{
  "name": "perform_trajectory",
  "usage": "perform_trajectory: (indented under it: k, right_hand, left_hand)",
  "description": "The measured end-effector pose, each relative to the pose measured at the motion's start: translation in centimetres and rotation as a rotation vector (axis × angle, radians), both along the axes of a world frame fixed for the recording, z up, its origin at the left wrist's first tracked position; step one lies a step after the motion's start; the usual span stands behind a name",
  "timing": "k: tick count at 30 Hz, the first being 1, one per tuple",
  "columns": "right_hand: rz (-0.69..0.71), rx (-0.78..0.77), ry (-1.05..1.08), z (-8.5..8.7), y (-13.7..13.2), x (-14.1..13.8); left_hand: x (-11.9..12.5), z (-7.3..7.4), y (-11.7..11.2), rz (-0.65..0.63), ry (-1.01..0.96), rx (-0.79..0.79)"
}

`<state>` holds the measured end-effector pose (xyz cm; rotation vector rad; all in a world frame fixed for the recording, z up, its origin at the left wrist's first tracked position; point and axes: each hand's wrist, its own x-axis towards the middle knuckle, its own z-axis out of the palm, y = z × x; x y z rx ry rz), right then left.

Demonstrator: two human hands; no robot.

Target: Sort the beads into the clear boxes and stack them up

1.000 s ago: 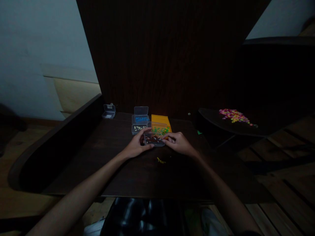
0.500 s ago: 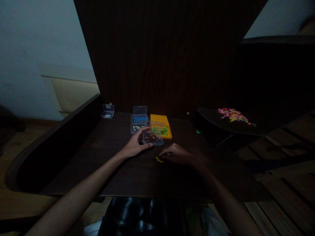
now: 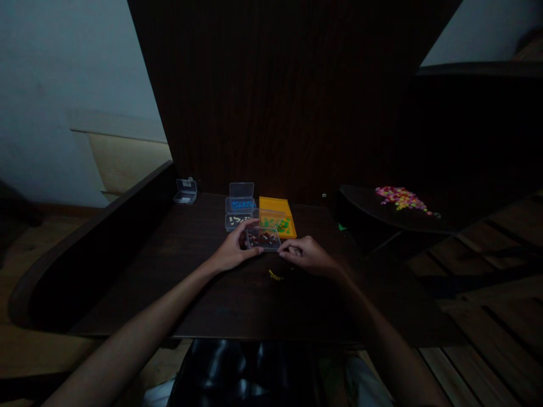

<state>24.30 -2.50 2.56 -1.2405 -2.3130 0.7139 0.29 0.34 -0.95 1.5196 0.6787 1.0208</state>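
Observation:
Held at its left side by my left hand [image 3: 232, 250] is a clear plastic box [image 3: 266, 247] with small dark brown pieces in it and its lid raised. My right hand [image 3: 309, 254] is at the box's right front corner, thumb and fingers pinched together; anything between them is too small to make out. On the dark table in front of the box lie several small yellow pieces [image 3: 275, 276] in a loose heap. Behind it, an orange-yellow case [image 3: 274, 204] stands open, with green pieces [image 3: 285, 225] in it.
Left of the orange case are a clear box of cream pieces [image 3: 237, 220] and an open clear box of blue pieces [image 3: 242, 205]. A small open clear box [image 3: 185, 196] stands at the back left. Multicoloured pieces [image 3: 403, 199] lie heaped on a side shelf [image 3: 365, 200].
My right hand has moved up and slightly right, from the yellow pieces to the box's corner. My left hand and the box stay nearly in place.

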Motion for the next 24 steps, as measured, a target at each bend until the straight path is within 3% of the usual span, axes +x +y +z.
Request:
perform_trajectory:
  k: [7, 24]
  right_hand:
    - [-0.1, 0.126, -0.022, 0.1, 2.2, -1.2]
    - [-0.141, 0.091, -0.052, -0.8, 3.1, -1.9]
  left_hand:
    - [0.1, -0.1, -0.2, 0.002, 0.011, -0.004]
    - [0.1, -0.4, 0.0, -0.008, 0.016, 0.017]
